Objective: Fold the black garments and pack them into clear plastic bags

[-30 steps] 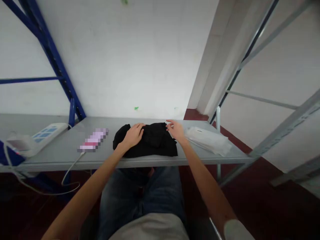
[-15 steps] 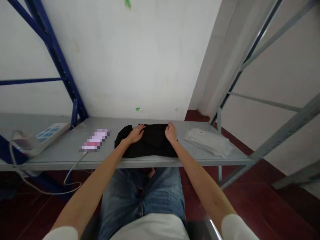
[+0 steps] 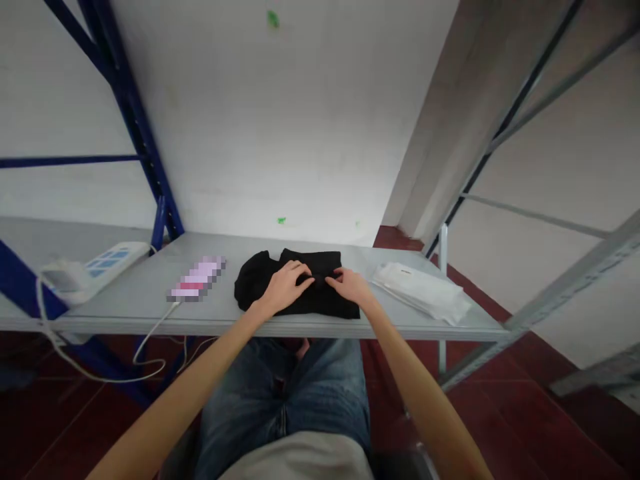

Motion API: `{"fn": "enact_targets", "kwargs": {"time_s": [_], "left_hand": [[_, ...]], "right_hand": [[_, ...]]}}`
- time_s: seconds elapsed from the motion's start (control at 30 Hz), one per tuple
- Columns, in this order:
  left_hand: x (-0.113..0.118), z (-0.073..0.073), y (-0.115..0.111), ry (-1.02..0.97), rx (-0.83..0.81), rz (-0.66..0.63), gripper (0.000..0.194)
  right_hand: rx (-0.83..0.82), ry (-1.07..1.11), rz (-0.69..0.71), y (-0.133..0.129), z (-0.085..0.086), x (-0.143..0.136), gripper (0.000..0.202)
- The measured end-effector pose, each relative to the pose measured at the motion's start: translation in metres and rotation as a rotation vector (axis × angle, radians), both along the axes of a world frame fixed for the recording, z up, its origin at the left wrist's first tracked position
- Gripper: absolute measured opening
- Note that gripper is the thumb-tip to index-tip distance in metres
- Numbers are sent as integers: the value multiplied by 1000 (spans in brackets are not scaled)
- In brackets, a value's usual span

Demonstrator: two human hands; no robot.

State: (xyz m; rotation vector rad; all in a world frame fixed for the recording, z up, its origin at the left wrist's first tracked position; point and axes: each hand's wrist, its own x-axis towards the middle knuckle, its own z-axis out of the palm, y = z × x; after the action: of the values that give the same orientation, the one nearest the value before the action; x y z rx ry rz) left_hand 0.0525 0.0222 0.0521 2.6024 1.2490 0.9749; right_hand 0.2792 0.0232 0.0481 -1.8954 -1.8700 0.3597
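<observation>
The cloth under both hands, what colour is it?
The cloth is plain black, seen best in the head view.

A black cloth point(image 3: 305, 283) lies on a grey shelf point(image 3: 150, 293) (white bags point(image 3: 425, 290) beside it).

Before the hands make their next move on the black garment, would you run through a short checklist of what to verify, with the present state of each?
1. Both hands on the cloth: ok. The left hand and right hand rest flat on the black garment.
2. Garment fully on the shelf: ok, though its near edge lies close to the shelf's front lip.
3. Folds lying even: not ok. A lump of cloth bulges out at the left end.
4. White plastic bags apart from the garment: ok, a gap shows to the right.
5. Phone and its cable out of the way: ok, to the left.
6. Grip on the fabric: cannot tell.
</observation>
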Motion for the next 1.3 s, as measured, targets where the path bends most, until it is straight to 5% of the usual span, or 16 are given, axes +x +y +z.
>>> {"fn": "enact_targets", "kwargs": {"time_s": [0.23, 0.33, 0.53, 0.77, 0.93, 1.13, 1.3], "left_hand": [[-32, -6, -1, -523, -90, 439, 31], [-47, -5, 0, -641, -240, 488, 49], [-46, 4, -3, -327, -188, 329, 86], [-23, 5, 33, -228, -194, 357, 73], [-23, 8, 54, -209, -233, 290, 29], [-36, 11, 26, -300, -145, 406, 33], [-49, 9, -10, -103, -111, 461, 56]], "right_hand": [[-22, 66, -52, 4, -11, -3, 53], [-13, 43, -63, 5, -9, -11, 55], [-87, -70, -52, 15, -2, -28, 31], [-18, -64, -43, 23, 6, -21, 24], [58, -6, -67, 27, 14, -2, 29], [169, 85, -155, 30, 11, 19, 32], [213, 95, -160, 29, -9, 24, 32]]}}
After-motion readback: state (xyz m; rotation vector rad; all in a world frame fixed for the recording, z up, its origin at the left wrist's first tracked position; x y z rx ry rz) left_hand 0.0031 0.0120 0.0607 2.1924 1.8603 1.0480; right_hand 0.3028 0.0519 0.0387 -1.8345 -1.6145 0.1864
